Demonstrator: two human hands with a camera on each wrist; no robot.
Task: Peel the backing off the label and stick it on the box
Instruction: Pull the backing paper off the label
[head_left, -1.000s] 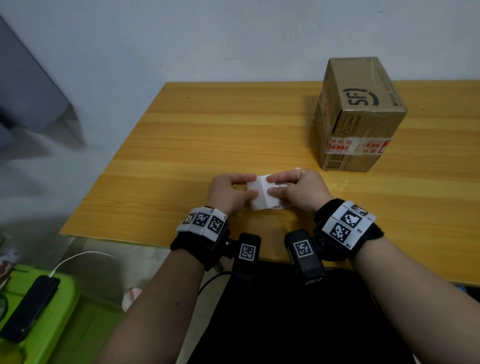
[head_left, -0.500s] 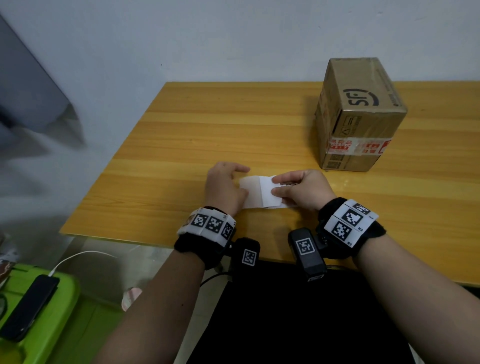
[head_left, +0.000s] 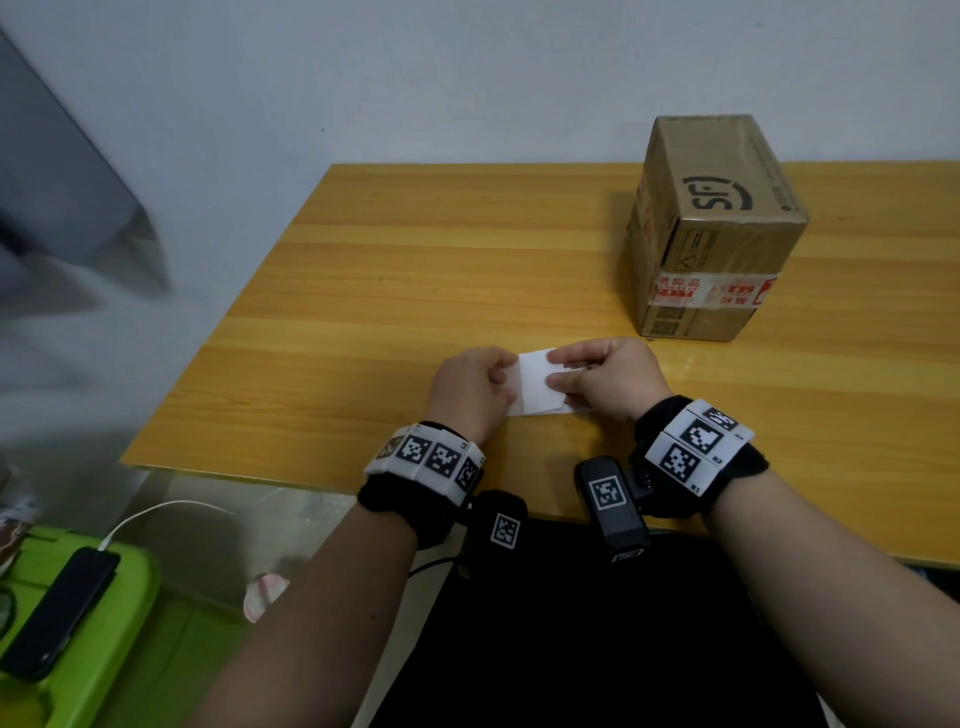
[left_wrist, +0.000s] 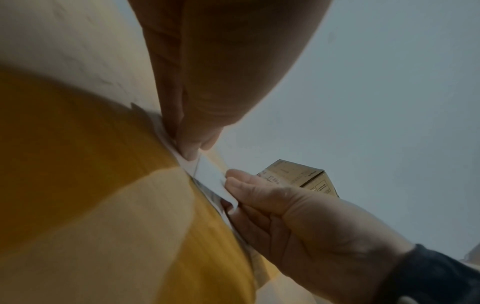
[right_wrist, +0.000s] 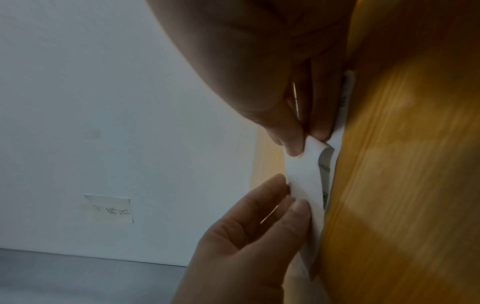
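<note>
A white label sheet (head_left: 537, 384) lies low over the wooden table (head_left: 415, 291), held between both hands. My left hand (head_left: 506, 376) pinches its left edge, and the pinching fingertips (left_wrist: 189, 150) show in the left wrist view. My right hand (head_left: 556, 369) pinches a white layer (right_wrist: 306, 174) that curls up from a printed layer (right_wrist: 326, 164) beneath it. Which layer is the backing I cannot tell. The brown cardboard box (head_left: 711, 228) stands upright at the back right, about a hand's length beyond my right hand, and appears again as the box (left_wrist: 301, 176).
The table's front edge (head_left: 311, 480) runs just under my wrists. A green bin (head_left: 104, 623) holding a black phone (head_left: 57, 613) on a white cable sits on the floor at lower left. A paper note (right_wrist: 109, 208) is stuck on the wall.
The hands have drawn apart a little and the white layer has lifted further off the printed one. The left hand shifted left along the sheet. The box has not moved.
</note>
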